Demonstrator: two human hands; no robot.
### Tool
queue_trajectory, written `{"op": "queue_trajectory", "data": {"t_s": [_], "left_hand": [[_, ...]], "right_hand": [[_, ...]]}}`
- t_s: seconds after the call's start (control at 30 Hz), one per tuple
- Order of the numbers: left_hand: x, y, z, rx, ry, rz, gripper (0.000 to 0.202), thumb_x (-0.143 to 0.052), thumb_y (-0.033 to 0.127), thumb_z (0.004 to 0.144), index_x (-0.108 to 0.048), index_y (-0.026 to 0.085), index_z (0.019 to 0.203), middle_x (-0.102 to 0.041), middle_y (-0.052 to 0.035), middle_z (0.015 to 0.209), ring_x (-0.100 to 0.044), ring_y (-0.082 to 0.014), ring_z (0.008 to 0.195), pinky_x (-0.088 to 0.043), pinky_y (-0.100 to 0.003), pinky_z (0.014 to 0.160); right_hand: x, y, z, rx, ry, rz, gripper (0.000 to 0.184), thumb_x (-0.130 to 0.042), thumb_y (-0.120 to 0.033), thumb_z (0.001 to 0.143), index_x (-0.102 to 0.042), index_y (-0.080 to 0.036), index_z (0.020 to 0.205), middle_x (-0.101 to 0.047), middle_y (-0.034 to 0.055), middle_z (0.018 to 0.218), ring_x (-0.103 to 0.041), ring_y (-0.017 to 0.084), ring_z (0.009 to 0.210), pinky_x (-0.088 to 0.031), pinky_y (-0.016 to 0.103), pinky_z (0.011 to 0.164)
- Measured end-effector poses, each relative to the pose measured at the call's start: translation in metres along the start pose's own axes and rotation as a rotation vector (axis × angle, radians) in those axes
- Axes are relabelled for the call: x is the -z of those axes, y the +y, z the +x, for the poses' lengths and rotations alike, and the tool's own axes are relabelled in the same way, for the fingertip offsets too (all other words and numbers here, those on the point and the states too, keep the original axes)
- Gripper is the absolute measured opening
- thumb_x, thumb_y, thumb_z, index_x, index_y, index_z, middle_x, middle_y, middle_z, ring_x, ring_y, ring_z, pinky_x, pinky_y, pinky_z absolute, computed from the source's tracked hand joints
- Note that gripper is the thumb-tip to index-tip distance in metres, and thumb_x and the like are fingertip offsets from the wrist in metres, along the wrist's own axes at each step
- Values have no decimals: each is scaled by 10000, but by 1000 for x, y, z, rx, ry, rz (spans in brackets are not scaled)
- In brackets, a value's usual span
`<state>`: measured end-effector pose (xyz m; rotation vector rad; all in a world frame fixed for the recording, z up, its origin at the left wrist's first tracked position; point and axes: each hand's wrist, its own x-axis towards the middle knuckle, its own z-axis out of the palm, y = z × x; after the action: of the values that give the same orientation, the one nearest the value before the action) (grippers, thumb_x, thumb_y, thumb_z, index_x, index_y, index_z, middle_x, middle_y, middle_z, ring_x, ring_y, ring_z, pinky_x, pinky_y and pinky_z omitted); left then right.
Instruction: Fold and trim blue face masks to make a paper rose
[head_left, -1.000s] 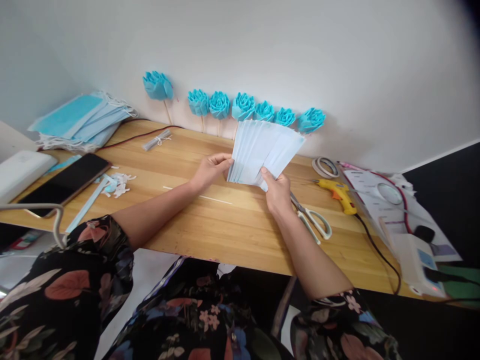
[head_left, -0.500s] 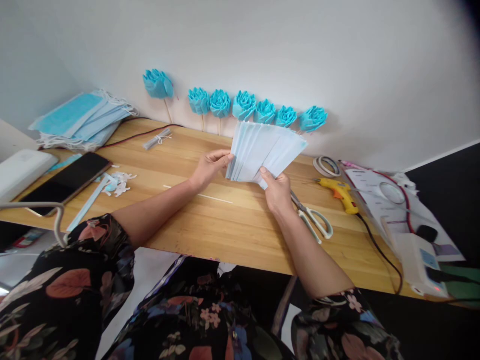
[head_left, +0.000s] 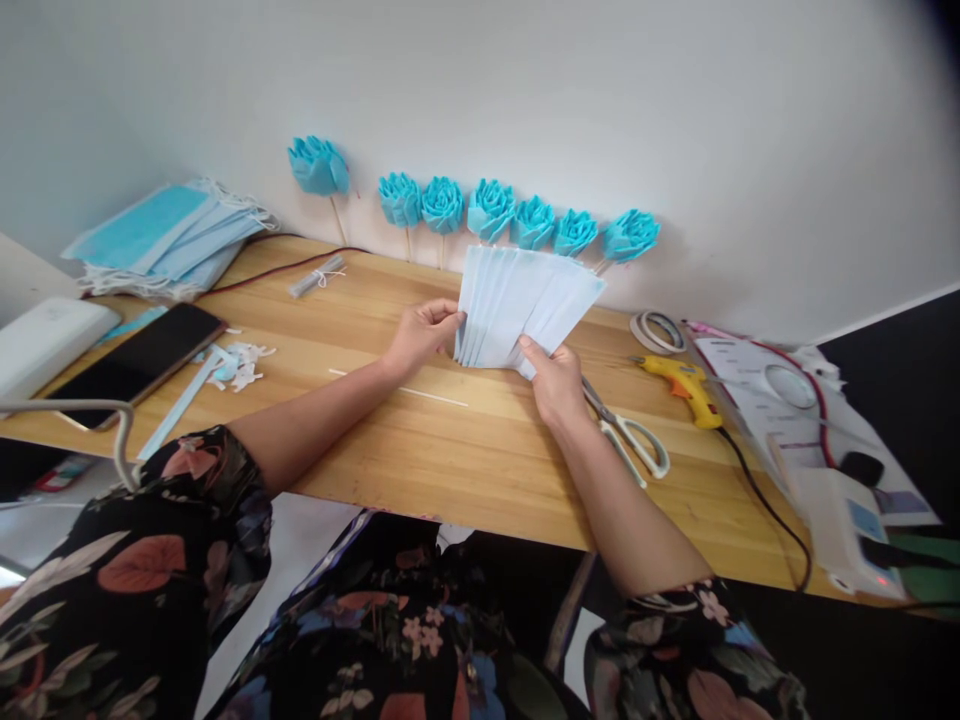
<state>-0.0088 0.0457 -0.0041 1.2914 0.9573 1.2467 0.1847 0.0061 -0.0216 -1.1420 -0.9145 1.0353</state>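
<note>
A fan of pale-blue mask sheets (head_left: 501, 305) spreads over the table (head_left: 450, 460) — left hand (head_left: 421, 338) pinching one edge, right hand (head_left: 556, 385) gripping the bottom between thumb and fingers; a slackened right grip could scatter them.

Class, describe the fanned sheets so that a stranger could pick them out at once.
Along the far side of the wooden table, a row of bright blue flowers stands by the wall. In front of them, the left hand and right hand hold up the fanned sheets. Their paler blue, flat faces overlap, unlike the ruffled flowers behind.
</note>
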Motion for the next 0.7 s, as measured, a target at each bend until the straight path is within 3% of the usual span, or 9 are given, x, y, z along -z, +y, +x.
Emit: {"op": "queue_trajectory", "data": {"t_s": [0.17,0.37,0.53,0.7], "left_hand": [[1,0,-1,-21,-5,-26,185,-722,316,811,-636,155,782,-543,68,543,-421,-33,370,-317,-182,376],[4,-4,0,-42,-45,-58,317,-749,467,794,-657,165,798,-620,27,615,-570,-82,447,-434,-210,441],[5,-8,0,-33,-70,-27,331,-726,493,814,-670,168,841,-580,40,522,-538,-81,421,-383,-204,424],[4,-8,-1,-25,-55,-44,358,-725,516,809,-659,165,830,-596,32,552,-555,-88,444,-399,-215,448]], "right_hand": [[-1,-2,-1,39,-7,27,340,-839,-394,649,-748,-192,907,-794,35,985,-723,215,971,-553,391,964],[-1,-1,-1,38,-31,17,341,-832,-403,660,-744,-194,915,-794,34,987,-730,218,973,-553,392,973],[0,0,0,7,-15,20,367,-855,-406,625,-746,-190,901,-797,35,969,-730,229,948,-572,408,944],[0,-1,0,6,-18,10,370,-853,-411,631,-745,-183,902,-796,40,962,-733,227,948,-564,401,953]]}}
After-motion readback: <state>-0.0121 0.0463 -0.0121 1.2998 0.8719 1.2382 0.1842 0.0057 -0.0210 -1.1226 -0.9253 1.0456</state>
